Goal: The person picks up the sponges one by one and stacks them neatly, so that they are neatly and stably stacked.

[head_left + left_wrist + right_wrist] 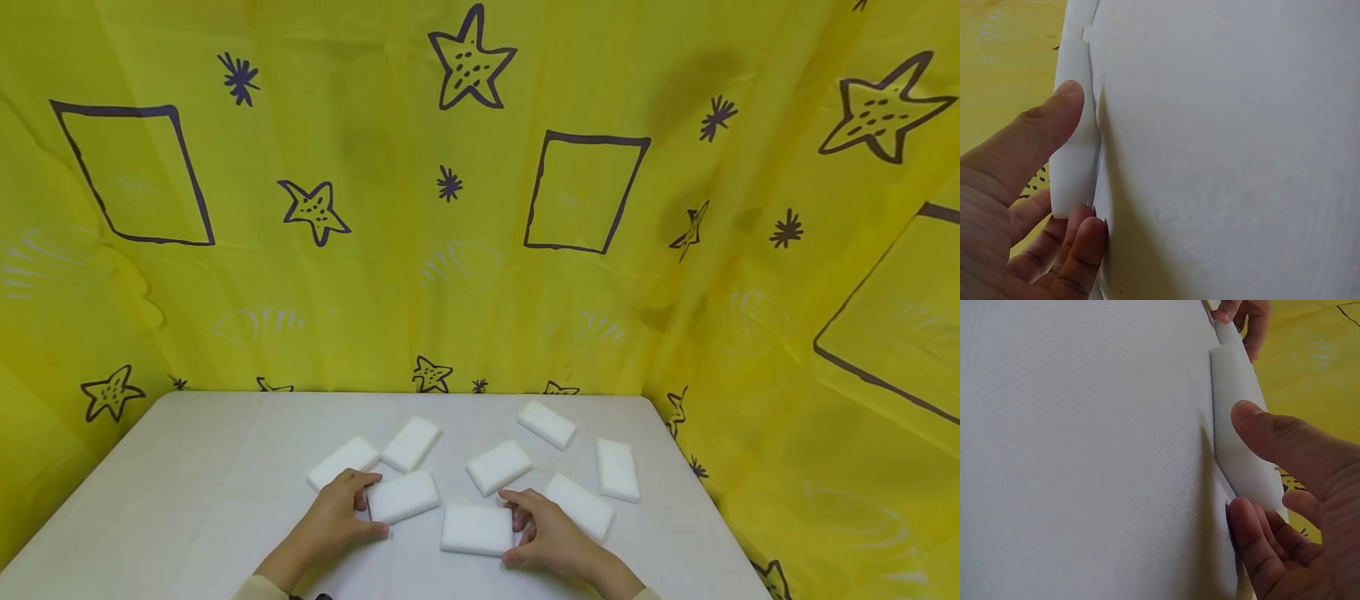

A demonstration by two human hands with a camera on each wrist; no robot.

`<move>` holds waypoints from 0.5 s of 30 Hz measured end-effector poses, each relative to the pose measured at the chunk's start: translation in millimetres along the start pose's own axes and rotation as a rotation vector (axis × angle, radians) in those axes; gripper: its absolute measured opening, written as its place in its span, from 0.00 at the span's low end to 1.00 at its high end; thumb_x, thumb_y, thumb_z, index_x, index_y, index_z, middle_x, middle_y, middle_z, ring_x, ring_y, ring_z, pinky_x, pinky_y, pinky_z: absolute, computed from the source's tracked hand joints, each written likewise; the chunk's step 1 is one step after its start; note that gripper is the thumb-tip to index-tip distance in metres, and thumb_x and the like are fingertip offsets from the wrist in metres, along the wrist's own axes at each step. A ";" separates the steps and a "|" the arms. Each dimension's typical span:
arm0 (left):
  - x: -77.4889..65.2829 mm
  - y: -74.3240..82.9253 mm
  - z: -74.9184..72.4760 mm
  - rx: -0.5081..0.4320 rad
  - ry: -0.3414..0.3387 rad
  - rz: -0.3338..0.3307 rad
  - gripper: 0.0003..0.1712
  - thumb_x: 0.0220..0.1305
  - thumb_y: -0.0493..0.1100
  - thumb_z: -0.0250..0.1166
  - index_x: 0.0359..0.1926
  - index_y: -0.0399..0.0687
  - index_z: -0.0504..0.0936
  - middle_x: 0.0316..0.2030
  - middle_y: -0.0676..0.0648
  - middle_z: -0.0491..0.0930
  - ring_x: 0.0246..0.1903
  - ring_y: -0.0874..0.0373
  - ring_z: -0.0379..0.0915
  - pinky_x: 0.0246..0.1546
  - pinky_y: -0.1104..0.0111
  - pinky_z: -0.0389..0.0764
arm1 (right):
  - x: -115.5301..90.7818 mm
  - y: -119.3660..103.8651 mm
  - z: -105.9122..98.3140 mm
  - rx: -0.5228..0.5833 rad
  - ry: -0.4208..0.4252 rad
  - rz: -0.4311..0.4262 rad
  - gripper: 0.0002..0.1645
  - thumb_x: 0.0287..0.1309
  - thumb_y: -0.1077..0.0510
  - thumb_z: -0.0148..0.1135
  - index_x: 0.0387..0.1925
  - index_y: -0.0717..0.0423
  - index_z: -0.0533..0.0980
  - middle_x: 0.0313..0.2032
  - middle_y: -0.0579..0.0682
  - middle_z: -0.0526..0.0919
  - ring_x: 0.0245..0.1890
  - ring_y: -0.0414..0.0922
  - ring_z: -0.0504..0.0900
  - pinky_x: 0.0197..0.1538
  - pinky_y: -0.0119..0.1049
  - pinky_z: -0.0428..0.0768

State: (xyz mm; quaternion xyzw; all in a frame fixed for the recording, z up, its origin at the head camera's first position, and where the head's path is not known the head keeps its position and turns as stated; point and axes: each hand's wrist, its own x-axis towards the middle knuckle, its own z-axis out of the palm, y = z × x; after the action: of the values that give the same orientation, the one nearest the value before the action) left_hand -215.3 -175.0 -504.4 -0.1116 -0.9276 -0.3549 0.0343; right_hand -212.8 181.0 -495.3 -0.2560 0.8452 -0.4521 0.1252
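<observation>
In the head view, my left hand (333,518) grips the left end of a white sponge (405,497), its thumb along the near edge and a finger at the far edge. My right hand (553,533) holds the right end of another white sponge (476,530), which lies flat just right of the first. Both wrist views show thumb and fingers around a sponge end, the left-hand sponge (1075,169) and the right-hand sponge (1235,400) lying low on the table.
Several more white sponges lie around: two beyond my left hand, one sponge (498,467) in the middle, another (581,507) beside my right hand, others (618,470) farther right. The white table (225,467) meets a yellow patterned curtain (375,275) behind.
</observation>
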 end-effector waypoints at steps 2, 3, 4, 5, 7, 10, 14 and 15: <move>-0.5 0.1 0.2 -0.010 -0.001 -0.004 0.45 0.33 0.48 0.85 0.56 0.38 0.79 0.39 0.51 0.73 0.32 0.64 0.66 0.35 0.72 0.70 | 0.1 0.1 0.0 -0.001 -0.001 0.000 0.50 0.42 0.56 0.80 0.66 0.66 0.67 0.41 0.49 0.72 0.29 0.35 0.75 0.37 0.27 0.79; -0.7 0.1 0.4 -0.014 -0.002 -0.007 0.45 0.32 0.48 0.85 0.56 0.38 0.79 0.40 0.50 0.73 0.32 0.65 0.66 0.35 0.73 0.71 | 0.2 0.2 0.0 -0.001 -0.002 0.000 0.50 0.42 0.56 0.80 0.66 0.66 0.67 0.41 0.49 0.72 0.29 0.35 0.75 0.37 0.27 0.79; -1.0 0.0 0.5 -0.017 -0.002 -0.009 0.45 0.32 0.48 0.85 0.56 0.38 0.79 0.41 0.50 0.73 0.32 0.65 0.66 0.35 0.73 0.71 | 0.2 0.3 0.0 -0.001 -0.002 0.000 0.50 0.42 0.56 0.81 0.66 0.65 0.67 0.41 0.49 0.72 0.29 0.35 0.75 0.37 0.27 0.79; -1.3 0.1 0.6 -0.022 -0.002 -0.013 0.45 0.32 0.47 0.85 0.56 0.39 0.80 0.41 0.49 0.73 0.32 0.65 0.66 0.35 0.73 0.71 | 0.4 0.5 0.1 -0.002 -0.001 0.000 0.50 0.42 0.56 0.81 0.66 0.65 0.67 0.41 0.49 0.72 0.29 0.35 0.75 0.37 0.27 0.79; -1.8 0.2 0.6 -0.028 -0.001 -0.017 0.45 0.32 0.47 0.85 0.56 0.39 0.80 0.42 0.49 0.74 0.32 0.64 0.67 0.34 0.73 0.71 | 0.7 0.8 0.2 -0.002 0.000 0.000 0.49 0.42 0.56 0.81 0.66 0.65 0.68 0.41 0.49 0.72 0.29 0.35 0.75 0.37 0.27 0.79; -2.5 0.4 0.2 -0.046 -0.001 -0.024 0.45 0.32 0.46 0.85 0.56 0.39 0.80 0.43 0.48 0.74 0.33 0.64 0.67 0.34 0.73 0.72 | 0.9 1.1 0.2 -0.001 0.001 -0.002 0.49 0.42 0.56 0.81 0.65 0.64 0.68 0.40 0.49 0.72 0.29 0.35 0.75 0.36 0.27 0.78; -3.0 0.4 -0.4 -0.078 -0.002 -0.032 0.44 0.32 0.44 0.85 0.56 0.39 0.80 0.43 0.47 0.74 0.32 0.63 0.68 0.33 0.74 0.72 | 1.1 1.1 0.3 -0.006 -0.001 -0.009 0.48 0.42 0.55 0.81 0.64 0.64 0.69 0.39 0.49 0.72 0.29 0.34 0.75 0.36 0.27 0.78; -3.1 0.3 -0.5 -0.084 -0.001 -0.033 0.44 0.32 0.44 0.85 0.55 0.39 0.80 0.43 0.47 0.74 0.32 0.63 0.68 0.33 0.74 0.72 | 1.1 1.1 0.3 -0.009 -0.002 -0.012 0.48 0.42 0.55 0.81 0.64 0.64 0.69 0.39 0.49 0.72 0.29 0.34 0.74 0.36 0.27 0.78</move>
State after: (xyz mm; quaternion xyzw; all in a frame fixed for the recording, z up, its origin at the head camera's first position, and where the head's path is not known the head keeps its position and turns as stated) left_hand -212.3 -175.7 -504.3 -0.0978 -0.9136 -0.3939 0.0235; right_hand -213.9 180.7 -496.3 -0.2621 0.8456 -0.4487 0.1222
